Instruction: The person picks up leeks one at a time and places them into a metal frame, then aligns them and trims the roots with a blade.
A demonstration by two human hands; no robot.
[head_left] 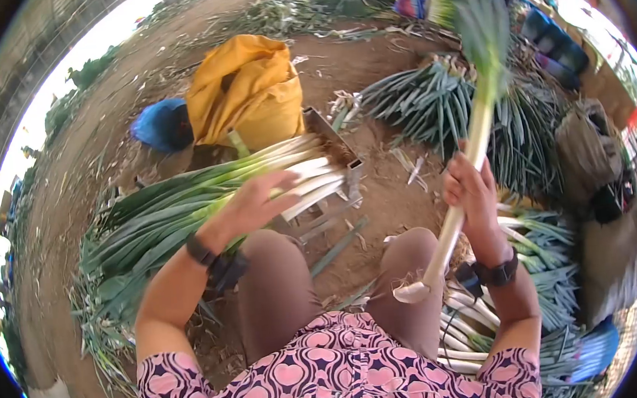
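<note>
My right hand (473, 187) is wrapped round the pale shaft of a leek (481, 122). Its rooted white end hangs down by my right knee, and the green leaves point up and away from me. Over on the other side, my left hand (255, 202) is open with fingers outstretched, above the white ends of a pile of leeks (155, 219). Those leeks lie side by side, white ends toward the middle, across a metal frame (328, 134). Beside my right forearm lie more leeks (474, 318) with their white ends toward me.
A yellow sack (246, 92) stands beyond the left pile, with a blue bundle (162, 126) next to it. More leeks (431, 104) are heaped ahead on the right, near grey-brown sacks (589, 144). Leaf scraps lie on the bare soil (376, 172). Part of another person shows at the top right.
</note>
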